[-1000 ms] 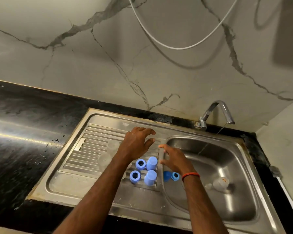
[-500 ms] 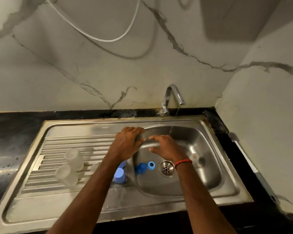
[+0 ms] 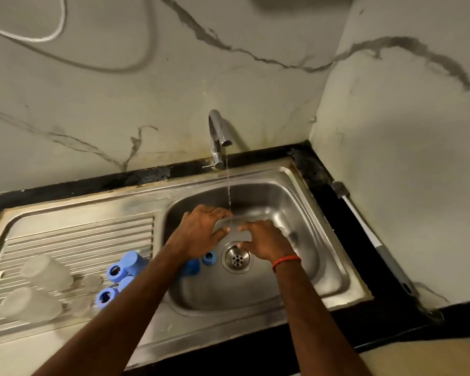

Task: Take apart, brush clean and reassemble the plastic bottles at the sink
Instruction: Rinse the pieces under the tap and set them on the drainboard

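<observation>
Nearest on the sink's drainboard (image 3: 79,234), two frosted bottles (image 3: 46,270) lie on their sides beside a cluster of blue caps (image 3: 117,271). Two more blue pieces (image 3: 209,257) sit in the basin (image 3: 334,270), just left of the drain (image 3: 236,257). Above the drain, the left hand (image 3: 198,234) curls round a clear bottle (image 3: 229,226), and the right hand (image 3: 266,242) grips its other side. A thin water stream (image 3: 229,191) from the tap (image 3: 217,137) falls onto it. A long-handled brush (image 3: 375,240) lies on the black table (image 3: 326,202) by the wall.
</observation>
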A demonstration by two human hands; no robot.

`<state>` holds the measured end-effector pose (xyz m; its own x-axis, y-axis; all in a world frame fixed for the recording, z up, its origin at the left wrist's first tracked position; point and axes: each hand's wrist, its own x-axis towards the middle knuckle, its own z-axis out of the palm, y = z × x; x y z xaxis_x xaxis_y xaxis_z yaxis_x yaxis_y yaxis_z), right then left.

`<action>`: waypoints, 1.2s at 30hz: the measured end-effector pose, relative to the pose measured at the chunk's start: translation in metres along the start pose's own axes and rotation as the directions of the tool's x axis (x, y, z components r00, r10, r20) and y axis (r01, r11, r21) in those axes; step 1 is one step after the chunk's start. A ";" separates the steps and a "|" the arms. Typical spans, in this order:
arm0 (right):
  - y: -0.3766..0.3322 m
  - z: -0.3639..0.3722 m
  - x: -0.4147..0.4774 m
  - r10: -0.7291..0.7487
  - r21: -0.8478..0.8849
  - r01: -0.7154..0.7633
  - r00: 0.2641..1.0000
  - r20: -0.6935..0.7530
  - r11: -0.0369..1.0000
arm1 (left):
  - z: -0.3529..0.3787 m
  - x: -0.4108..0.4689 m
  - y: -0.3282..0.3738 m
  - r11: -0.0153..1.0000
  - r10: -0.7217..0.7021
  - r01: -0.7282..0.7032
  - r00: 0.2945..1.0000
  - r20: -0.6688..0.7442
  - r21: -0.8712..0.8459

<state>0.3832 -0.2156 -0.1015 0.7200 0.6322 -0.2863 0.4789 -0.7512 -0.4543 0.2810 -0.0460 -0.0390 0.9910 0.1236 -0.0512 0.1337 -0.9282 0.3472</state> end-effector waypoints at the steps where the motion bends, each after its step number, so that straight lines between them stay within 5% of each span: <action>1: 0.008 0.000 0.003 0.028 -0.029 -0.028 0.999 0.021 0.999 | 0.003 0.004 0.003 1.000 -0.003 0.002 1.000 0.015 0.007; 15: 0.078 0.033 0.044 0.183 -0.176 -0.157 0.972 0.146 0.972 | 0.013 0.041 0.015 0.999 -0.045 0.045 0.999 0.018 -0.011; 24: 0.078 0.010 0.045 0.164 -0.268 -0.188 0.980 -0.109 0.945 | 0.009 0.051 0.007 0.997 -0.063 0.063 0.998 0.007 -0.040; 29: 0.044 -0.037 0.062 0.043 0.028 -0.036 0.950 -0.309 0.999 | -0.002 0.053 -0.002 0.993 -0.099 0.097 0.995 -0.027 -0.067; 36: -0.032 -0.075 0.094 -0.059 0.256 0.135 0.958 -0.282 0.957 | -0.017 0.068 -0.023 0.989 -0.125 0.117 0.988 -0.092 -0.087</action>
<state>0.4728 -0.1467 -0.0508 0.8026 0.5965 -0.0094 0.4270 -0.5854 -0.6891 0.3456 -0.0099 -0.0342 0.9628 0.2702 -0.0082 0.2486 -0.8733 0.4190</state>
